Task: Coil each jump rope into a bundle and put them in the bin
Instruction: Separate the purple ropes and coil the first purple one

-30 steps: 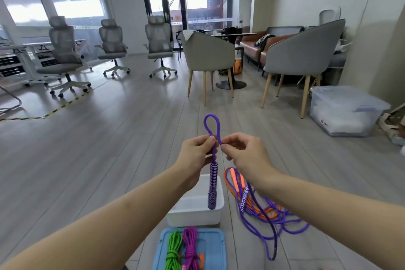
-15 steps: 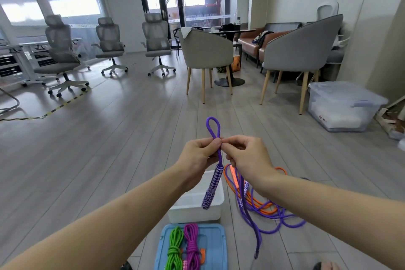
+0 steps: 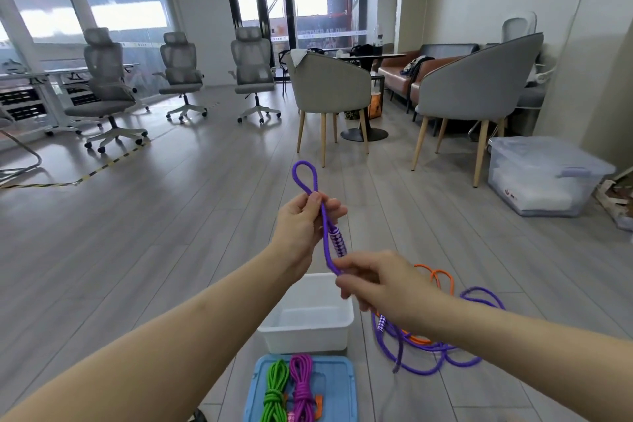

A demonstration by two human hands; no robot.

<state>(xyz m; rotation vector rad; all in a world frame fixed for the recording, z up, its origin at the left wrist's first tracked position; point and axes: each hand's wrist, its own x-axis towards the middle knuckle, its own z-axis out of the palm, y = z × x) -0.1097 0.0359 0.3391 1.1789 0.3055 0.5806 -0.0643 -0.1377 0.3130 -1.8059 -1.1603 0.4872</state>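
My left hand grips a purple jump rope just below a small loop that sticks up above the fist; the patterned purple-and-white handle hangs beneath it. My right hand pinches the same rope lower down. The rest of the rope lies in loose loops on the floor at the right, tangled with an orange jump rope. A white bin stands on the floor under my hands. A green coiled rope and a magenta coiled rope lie on a blue lid.
Two grey armchairs and a round table stand ahead. A lidded clear storage box sits at the right wall. Office chairs line the windows at the left. Wood-look floor stretches between.
My right hand has slid down the purple rope, away from my left hand, drawing the rope taut. The handle has swung closer to my left hand.
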